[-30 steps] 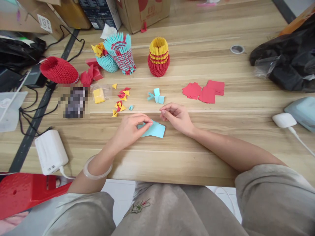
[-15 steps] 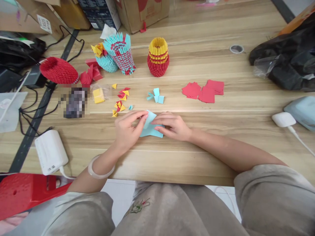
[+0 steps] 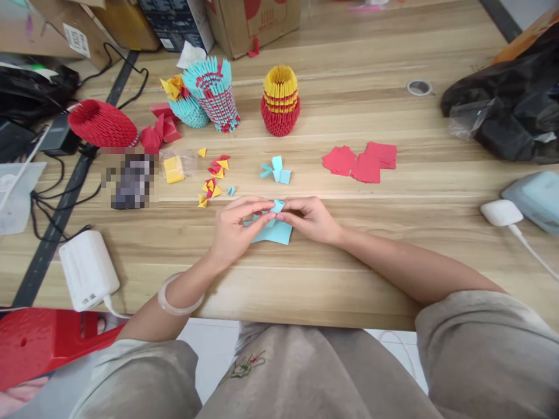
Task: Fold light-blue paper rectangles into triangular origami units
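Observation:
A small light-blue paper [image 3: 278,206], curled over at its top, is pinched between my left hand [image 3: 240,224] and my right hand [image 3: 312,218]. The fingertips of both hands nearly meet at its lower edge. Flat light-blue sheets [image 3: 275,231] lie on the table just below the fingers, partly hidden by my left hand. Folded light-blue pieces [image 3: 278,169] sit beyond the hands, and one tiny blue piece [image 3: 231,190] is near my left knuckles. Yellow and red folded triangles [image 3: 211,188] lie to the left of that.
Red paper squares [image 3: 367,167] lie right of centre. Behind stand a red-yellow paper vase [image 3: 280,102] and a blue-red one [image 3: 217,96]. A white power bank [image 3: 89,270] is at the left, a white charger [image 3: 502,212] and black bag [image 3: 510,105] at the right.
The blue paper between my hands has gone from a flat, raised sheet to a small curled shape. My left hand has shifted right, and both hands' fingertips have come together on the paper.

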The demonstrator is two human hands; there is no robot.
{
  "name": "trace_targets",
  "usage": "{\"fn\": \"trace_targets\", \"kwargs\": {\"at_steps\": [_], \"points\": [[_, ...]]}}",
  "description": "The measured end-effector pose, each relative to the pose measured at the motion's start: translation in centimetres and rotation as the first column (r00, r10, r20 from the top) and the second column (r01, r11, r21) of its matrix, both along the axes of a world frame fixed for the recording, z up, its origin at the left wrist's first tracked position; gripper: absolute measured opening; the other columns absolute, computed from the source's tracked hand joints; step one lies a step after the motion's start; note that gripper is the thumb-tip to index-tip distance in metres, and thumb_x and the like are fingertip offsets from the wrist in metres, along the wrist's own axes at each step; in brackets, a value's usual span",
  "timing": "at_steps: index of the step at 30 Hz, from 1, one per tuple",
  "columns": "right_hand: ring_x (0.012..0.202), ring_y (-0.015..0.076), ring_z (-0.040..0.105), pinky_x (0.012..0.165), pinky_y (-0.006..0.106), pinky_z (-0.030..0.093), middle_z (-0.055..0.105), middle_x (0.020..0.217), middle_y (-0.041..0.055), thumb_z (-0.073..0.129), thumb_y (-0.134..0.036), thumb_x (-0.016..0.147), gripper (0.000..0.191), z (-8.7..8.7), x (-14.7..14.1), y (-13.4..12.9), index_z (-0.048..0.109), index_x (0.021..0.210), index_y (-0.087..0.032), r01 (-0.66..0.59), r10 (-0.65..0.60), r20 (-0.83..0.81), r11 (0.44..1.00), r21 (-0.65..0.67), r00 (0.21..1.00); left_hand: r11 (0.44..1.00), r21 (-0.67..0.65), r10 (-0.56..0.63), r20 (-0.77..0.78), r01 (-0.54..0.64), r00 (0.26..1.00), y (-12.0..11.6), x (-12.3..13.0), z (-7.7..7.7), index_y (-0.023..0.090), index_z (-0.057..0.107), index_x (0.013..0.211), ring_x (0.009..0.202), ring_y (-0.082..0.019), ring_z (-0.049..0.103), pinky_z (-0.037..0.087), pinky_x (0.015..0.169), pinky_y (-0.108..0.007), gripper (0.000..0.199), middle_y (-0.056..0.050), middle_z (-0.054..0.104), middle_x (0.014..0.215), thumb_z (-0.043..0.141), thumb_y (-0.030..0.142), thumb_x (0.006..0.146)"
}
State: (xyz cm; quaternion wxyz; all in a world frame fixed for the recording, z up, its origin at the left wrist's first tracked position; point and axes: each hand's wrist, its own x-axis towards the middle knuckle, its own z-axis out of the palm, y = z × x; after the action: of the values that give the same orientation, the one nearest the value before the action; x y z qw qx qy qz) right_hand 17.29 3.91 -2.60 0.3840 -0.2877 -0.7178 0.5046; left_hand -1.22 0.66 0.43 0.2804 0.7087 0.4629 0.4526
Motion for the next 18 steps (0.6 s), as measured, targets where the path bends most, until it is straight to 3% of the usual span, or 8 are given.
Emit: {"fn": "trace_targets", "kwargs": {"at_steps": [3,7,10,14,18], "points": [[0.069,0.0121,0.058,0.066,0.025,0.047,0.065,0.075,0.0027,0.058,-0.037,0.086,0.026,0.01,-0.10,0.00,0.068,0.081,-0.013,-0.013,0.004,-0.078,0.993,-0.117,0.997,1.000,0.000,-0.010,-0.006,0.010,1.000,0.12,-0.05,-0.11,0.021,0.074,0.096,0.087,-0.015,0.066,0.056,0.071,-0.024,0.019,-0.006,0.071,0.096,0.072,0.023,0.077],[0.085,0.0156,0.065,0.080,0.029,0.051,0.070,0.088,0.0036,0.063,-0.040,0.082,0.027,-0.14,-0.37,-0.17,0.066,0.093,-0.015,-0.090,0.031,-0.216,0.959,-0.268,0.976,0.998,-0.035,0.049,0.067,-0.047,0.997,0.11,0.09,-0.14,0.021,0.074,0.091,0.080,-0.014,0.067,0.058,0.070,-0.025,0.017,-0.005,0.072,0.094,0.074,0.024,0.074],[0.081,0.0143,0.066,0.076,0.028,0.052,0.071,0.083,0.0017,0.066,-0.040,0.080,0.033,-0.35,-0.48,-0.33,0.055,0.103,-0.018,-0.104,0.010,-0.257,0.929,-0.356,0.966,0.995,-0.076,0.075,0.075,-0.069,0.994,0.02,0.11,-0.23,0.020,0.075,0.086,0.084,-0.017,0.069,0.058,0.071,-0.028,0.014,-0.006,0.074,0.091,0.075,0.025,0.073],[0.068,0.0104,0.063,0.066,0.023,0.049,0.067,0.073,-0.0021,0.067,-0.040,0.081,0.031,-0.47,-0.49,-0.38,0.047,0.093,-0.020,-0.139,0.023,-0.297,0.916,-0.377,0.955,0.989,-0.114,0.105,0.076,-0.096,0.992,-0.21,0.09,-0.40,0.020,0.075,0.083,0.076,-0.016,0.069,0.057,0.070,-0.027,0.012,-0.004,0.075,0.082,0.075,0.025,0.072],[0.067,0.0094,0.058,0.064,0.023,0.047,0.063,0.073,-0.0009,0.068,-0.042,0.079,0.028,-0.32,-0.52,-0.29,0.055,0.083,-0.017,-0.069,-0.019,-0.247,0.937,-0.342,0.969,0.985,-0.107,0.143,0.089,-0.133,0.986,-0.43,0.32,-0.36,0.020,0.075,0.080,0.069,-0.012,0.066,0.055,0.068,-0.023,0.009,-0.001,0.074,0.077,0.075,0.022,0.072]]}}
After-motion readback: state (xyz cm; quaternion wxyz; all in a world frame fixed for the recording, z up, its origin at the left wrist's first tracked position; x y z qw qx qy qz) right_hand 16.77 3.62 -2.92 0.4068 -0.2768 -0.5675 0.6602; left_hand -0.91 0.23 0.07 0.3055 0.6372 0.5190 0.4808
